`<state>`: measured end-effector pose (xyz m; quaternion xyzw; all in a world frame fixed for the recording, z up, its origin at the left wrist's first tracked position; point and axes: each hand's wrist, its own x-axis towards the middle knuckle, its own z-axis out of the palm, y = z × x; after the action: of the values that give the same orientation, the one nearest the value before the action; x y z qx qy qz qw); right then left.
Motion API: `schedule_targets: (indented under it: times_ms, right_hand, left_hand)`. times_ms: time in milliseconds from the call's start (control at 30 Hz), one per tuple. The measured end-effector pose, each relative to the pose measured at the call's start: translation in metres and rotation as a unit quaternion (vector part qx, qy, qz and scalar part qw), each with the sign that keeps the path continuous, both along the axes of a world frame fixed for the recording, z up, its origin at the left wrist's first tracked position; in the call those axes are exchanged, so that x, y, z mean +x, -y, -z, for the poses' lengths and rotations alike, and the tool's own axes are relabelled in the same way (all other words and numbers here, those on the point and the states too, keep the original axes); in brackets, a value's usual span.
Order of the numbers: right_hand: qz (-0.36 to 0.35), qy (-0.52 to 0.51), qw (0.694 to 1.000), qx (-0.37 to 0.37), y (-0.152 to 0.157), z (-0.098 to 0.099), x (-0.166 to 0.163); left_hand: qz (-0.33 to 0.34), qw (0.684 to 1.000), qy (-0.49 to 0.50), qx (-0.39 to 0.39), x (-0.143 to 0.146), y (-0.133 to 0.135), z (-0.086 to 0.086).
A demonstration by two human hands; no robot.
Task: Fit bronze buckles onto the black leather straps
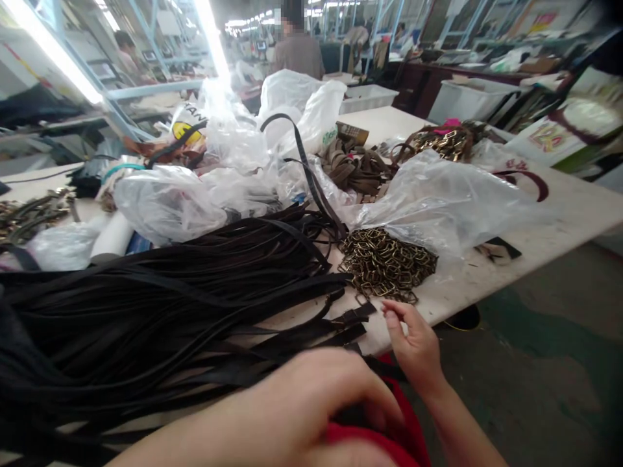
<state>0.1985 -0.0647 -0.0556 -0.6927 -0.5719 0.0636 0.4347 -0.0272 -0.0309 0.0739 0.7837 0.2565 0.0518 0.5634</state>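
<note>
- Right hand (413,344): positioned at the near edge of the table (579,211), just below the pile of metal loops (387,263). Thumb and fingertips are drawn close together, pointing toward the strap ends. Whether a small part is pinched between them cannot be told.
- Left hand (326,402): in the foreground, blurred, back of the hand uppermost, fingers bent downward. The fingertips are hidden; whether they grip anything cannot be told. Red fabric (413,421) shows beneath and beside it.
- Black straps (146,305): laid in a thick, loose bundle across the left side of the table. Their ends point toward the right hand and the metal loops.
- Metal loops: brass-toned, heaped together at the right of the strap bundle, beside a clear plastic bag (452,201).
- Curved strap (311,175): a dark length that arches up behind the bundle, its lower end near the metal loops.
- Brown straps (357,168): coiled in a pile behind the metal loops.
- White roll (111,240): located behind the black straps, at left.
- Background: a person (296,55) and a white bin (472,97), beyond the piled materials.
</note>
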Motion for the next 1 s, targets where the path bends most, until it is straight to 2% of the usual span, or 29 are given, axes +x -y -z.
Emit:
schedule_targets:
  times_ms: [67, 133, 200, 267, 333, 433, 500, 567, 633, 700, 800, 833, 900, 1000]
  right_hand:
    - [-0.042, 0.019, 0.999, 0.000, -0.006, -0.005, -0.008]
    - [-0.086, 0.032, 0.996, -0.008, -0.013, -0.009, -0.017]
    - [-0.140, 0.046, 0.989, -0.021, -0.020, -0.013, -0.028]
    - [-0.203, 0.076, 0.975, -0.043, -0.025, -0.018, -0.039]
    - [-0.252, 0.115, 0.959, -0.064, -0.028, -0.022, -0.048]
    - [-0.284, 0.145, 0.944, -0.089, -0.024, -0.028, -0.055]
    - [-0.285, 0.151, 0.941, -0.105, -0.020, -0.029, -0.057]
    - [-0.272, 0.168, 0.939, -0.123, -0.016, -0.029, -0.058]
    - [-0.252, 0.194, 0.936, -0.147, -0.014, -0.030, -0.060]
    - [-0.237, 0.215, 0.931, -0.178, -0.012, -0.031, -0.062]
    - [-0.236, 0.206, 0.925, -0.214, -0.009, -0.035, -0.064]
    - [-0.242, 0.189, 0.925, -0.222, -0.008, -0.036, -0.063]
    - [-0.240, 0.120, 0.935, -0.233, -0.006, -0.034, -0.059]
    - [-0.168, -0.079, 0.953, -0.238, -0.007, -0.021, -0.046]
  left_hand:
    - [-0.102, 0.984, -0.062, 0.135, 0.001, -0.030, 0.026]
    - [-0.164, 0.957, -0.104, 0.213, -0.002, -0.051, 0.059]
    - [-0.173, 0.954, -0.115, 0.216, -0.009, -0.058, 0.085]
    - [-0.154, 0.959, -0.113, 0.211, -0.017, -0.054, 0.098]
    - [-0.118, 0.960, -0.125, 0.222, -0.025, -0.043, 0.096]
    - [-0.047, 0.964, -0.135, 0.223, -0.035, -0.034, 0.083]
    - [-0.007, 0.970, -0.122, 0.208, -0.037, -0.038, 0.077]
    - [-0.012, 0.963, -0.123, 0.239, -0.030, -0.050, 0.077]
    - [-0.042, 0.931, -0.150, 0.329, -0.015, -0.063, 0.083]
    - [-0.051, 0.885, -0.189, 0.422, 0.004, -0.074, 0.089]
    - [-0.020, 0.847, -0.225, 0.481, 0.022, -0.079, 0.098]
    - [-0.015, 0.847, -0.227, 0.480, 0.023, -0.078, 0.099]
    - [-0.024, 0.871, -0.210, 0.443, 0.020, -0.075, 0.099]
    - [-0.085, 0.938, -0.155, 0.297, 0.009, -0.068, 0.092]
